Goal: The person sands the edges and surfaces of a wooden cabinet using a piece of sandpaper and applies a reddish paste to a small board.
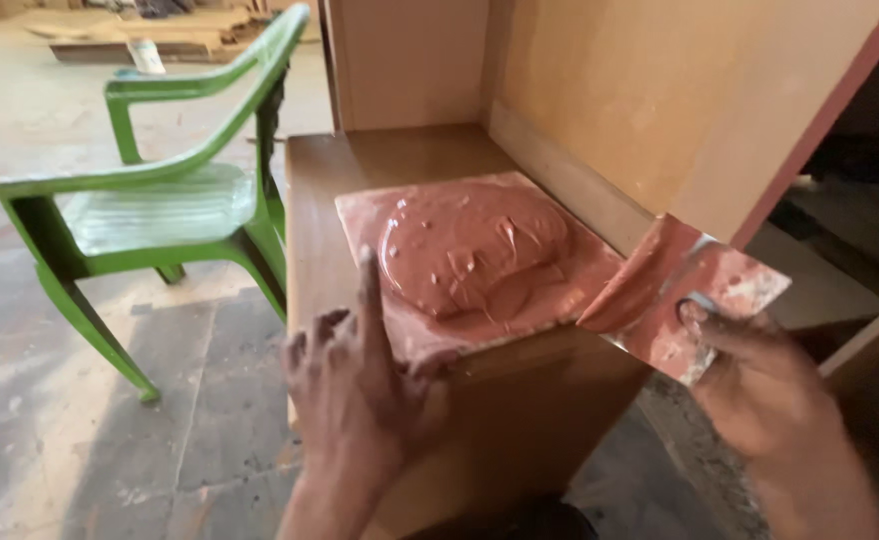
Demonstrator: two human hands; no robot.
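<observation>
— Our wooden cabinet (pixel 400 165) top carries the tile (pixel 360 215) of reddish putty (pixel 470 250), near its edge.

— Left hand (pixel 355 385) steadies it, forefinger extended; right hand (pixel 760 385) grips the loaded scraper (pixel 685 295). Tilted, we'd drip putty.

1. Two bare hands show at the bottom edge, the left hand (pixel 355 385) and the right hand (pixel 765 385), with no gloves, rings or watch on either.
2. Both forearms are bare, no sleeve reaching the wrists.
3. Reddish-brown paste smudges fingertips (pixel 695 313) on the right hand.
</observation>
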